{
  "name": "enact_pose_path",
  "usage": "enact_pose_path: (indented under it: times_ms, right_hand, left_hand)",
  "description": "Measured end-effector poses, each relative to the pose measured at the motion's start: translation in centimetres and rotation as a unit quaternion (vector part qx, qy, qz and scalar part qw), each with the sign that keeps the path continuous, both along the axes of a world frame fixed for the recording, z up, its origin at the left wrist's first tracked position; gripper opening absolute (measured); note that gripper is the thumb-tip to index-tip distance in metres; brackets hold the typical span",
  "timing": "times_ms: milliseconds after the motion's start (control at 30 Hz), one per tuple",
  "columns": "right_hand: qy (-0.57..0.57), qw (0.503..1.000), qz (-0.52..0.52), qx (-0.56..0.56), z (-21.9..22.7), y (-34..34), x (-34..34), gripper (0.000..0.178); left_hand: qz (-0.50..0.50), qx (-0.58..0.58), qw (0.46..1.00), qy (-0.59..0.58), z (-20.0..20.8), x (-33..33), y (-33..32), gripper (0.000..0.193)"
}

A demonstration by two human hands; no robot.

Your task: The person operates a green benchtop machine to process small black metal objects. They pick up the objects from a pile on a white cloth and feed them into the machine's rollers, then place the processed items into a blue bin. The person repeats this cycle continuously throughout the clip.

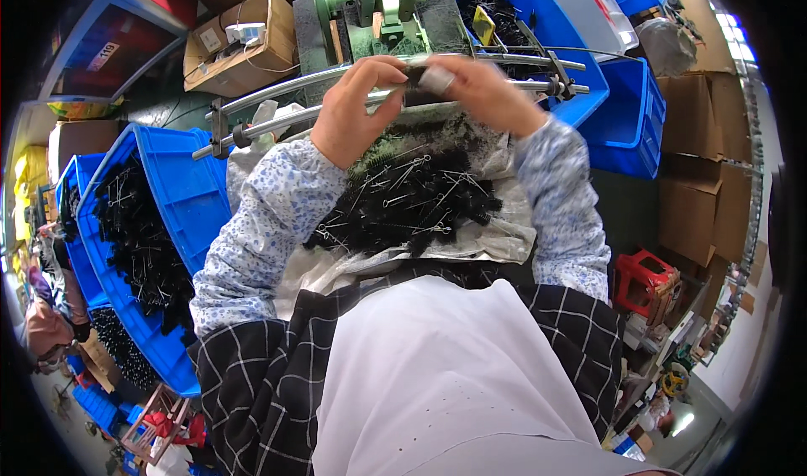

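Note:
My left hand (357,110) is raised in front of the machine, its thumb and forefinger curled toward each other in a pinch. Facing it, my right hand (483,94) is blurred, its fingers closed and a white wrap round one fingertip. The fingertips of both hands almost meet over the metal rods; whatever is between them is too small and dark to make out. Below them, a heap of black bristle brushes with looped wire ends (412,199) lies on a pale cloth (487,242) across my lap.
A green machine (387,10) stands ahead, with two curved metal rods (282,125) running across its front. Blue bins (181,194) of black brushes flank me on the left; more blue bins (626,131) stand at the right. A cardboard box (244,47) sits at the back left.

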State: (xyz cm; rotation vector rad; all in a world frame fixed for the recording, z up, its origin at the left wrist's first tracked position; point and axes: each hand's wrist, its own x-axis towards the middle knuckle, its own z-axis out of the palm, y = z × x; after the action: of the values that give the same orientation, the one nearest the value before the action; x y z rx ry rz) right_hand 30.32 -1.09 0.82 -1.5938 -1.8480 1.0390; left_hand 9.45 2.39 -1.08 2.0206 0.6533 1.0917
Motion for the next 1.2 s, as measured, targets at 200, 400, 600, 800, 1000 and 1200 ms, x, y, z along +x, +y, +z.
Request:
enact_pose_path:
  times_ms: [200,400,600,800,1000,1200]
  right_hand:
    - [-0.185,0.958,-0.127,0.177,-2.6,2.0,-0.8,0.029]
    - [-0.434,0.863,-0.169,0.194,-6.7,7.3,2.2,0.023]
    - [-0.434,0.864,-0.156,0.203,-7.4,8.4,2.4,0.024]
    - [-0.425,0.864,-0.148,0.225,-7.8,8.8,2.5,0.025]
    - [-0.408,0.862,-0.138,0.266,-8.7,9.7,3.5,0.023]
    - [-0.474,0.835,-0.169,0.220,-7.6,8.5,3.5,0.043]
  left_hand:
    - [0.026,0.011,0.998,0.057,0.3,-2.9,-1.2,0.037]
    - [-0.051,-0.115,0.954,0.271,-2.2,-9.1,-4.1,0.039]
    - [-0.052,-0.048,0.938,0.341,-5.4,-8.3,-3.8,0.046]
    - [-0.049,-0.009,0.885,0.462,-7.5,-3.4,-1.5,0.061]
    - [-0.118,-0.111,0.876,0.453,-8.4,-1.3,0.5,0.062]
    - [-0.133,-0.076,0.865,0.478,-8.1,-1.2,-0.5,0.059]
